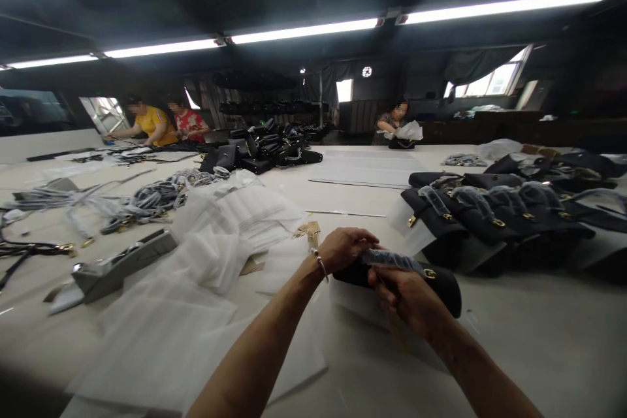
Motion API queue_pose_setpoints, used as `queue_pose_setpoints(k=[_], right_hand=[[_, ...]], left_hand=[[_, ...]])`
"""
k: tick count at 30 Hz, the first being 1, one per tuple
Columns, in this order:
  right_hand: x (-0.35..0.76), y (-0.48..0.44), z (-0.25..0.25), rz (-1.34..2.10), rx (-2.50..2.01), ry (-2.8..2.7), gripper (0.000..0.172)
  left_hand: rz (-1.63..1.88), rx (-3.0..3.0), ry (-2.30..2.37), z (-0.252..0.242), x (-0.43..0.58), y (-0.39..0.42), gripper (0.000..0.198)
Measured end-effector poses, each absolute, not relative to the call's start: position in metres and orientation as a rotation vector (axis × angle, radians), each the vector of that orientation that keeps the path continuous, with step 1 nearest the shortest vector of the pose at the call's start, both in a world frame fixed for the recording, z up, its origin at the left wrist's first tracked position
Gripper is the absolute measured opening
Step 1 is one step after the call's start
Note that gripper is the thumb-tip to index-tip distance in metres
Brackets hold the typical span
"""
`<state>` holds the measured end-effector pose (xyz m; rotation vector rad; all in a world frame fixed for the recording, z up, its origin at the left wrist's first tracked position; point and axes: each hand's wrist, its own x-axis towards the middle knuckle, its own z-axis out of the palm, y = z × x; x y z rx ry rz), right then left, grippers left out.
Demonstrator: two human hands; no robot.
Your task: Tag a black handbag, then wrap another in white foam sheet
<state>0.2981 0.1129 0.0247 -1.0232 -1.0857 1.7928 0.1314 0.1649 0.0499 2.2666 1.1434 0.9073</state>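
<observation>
A black handbag (447, 289) with a gold clasp lies on the table in front of me, a white foam sheet (357, 300) under its near side. Its top handle (398, 260) is wrapped in clear plastic. My left hand (349, 248), a bracelet at its wrist, is closed on the bag at the handle's left end; its fingertips are partly hidden. From the near side, my right hand (409, 297) has its fingers curled against the handle, thumb and index finger at the wrapping. Whether it also holds something small cannot be seen.
White foam sheets (196, 313) spread to the left, beside a grey tape dispenser (125, 268). Wrapped straps (151, 199) lie beyond. More black handbags (499, 215) stand in a row at right; others are heaped at the back (269, 147). Co-workers stand across the table.
</observation>
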Motion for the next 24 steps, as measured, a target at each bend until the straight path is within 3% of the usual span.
queue_pose_setpoints(k=[5, 8, 11, 16, 24], right_hand=[[0.296, 0.114, 0.025, 1.685, -1.02, -0.955, 0.028], [0.296, 0.104, 0.024, 1.607, -0.996, -0.79, 0.042], [0.297, 0.094, 0.02, 1.66, -0.928, -0.744, 0.057], [0.29, 0.098, 0.006, 1.621, -0.921, -0.756, 0.063], [0.269, 0.113, 0.013, 1.544, -0.967, -0.609, 0.058]], left_hand=[[0.977, 2.297, 1.456, 0.046, 0.137, 0.171, 0.019], [1.183, 2.042, 1.482, 0.042, 0.134, 0.17, 0.016], [1.319, 1.632, 1.215, 0.042, 0.125, 0.166, 0.013], [1.305, 1.165, 0.593, 0.043, 0.12, 0.153, 0.015], [1.426, 1.269, 0.704, 0.028, 0.12, 0.146, 0.028]])
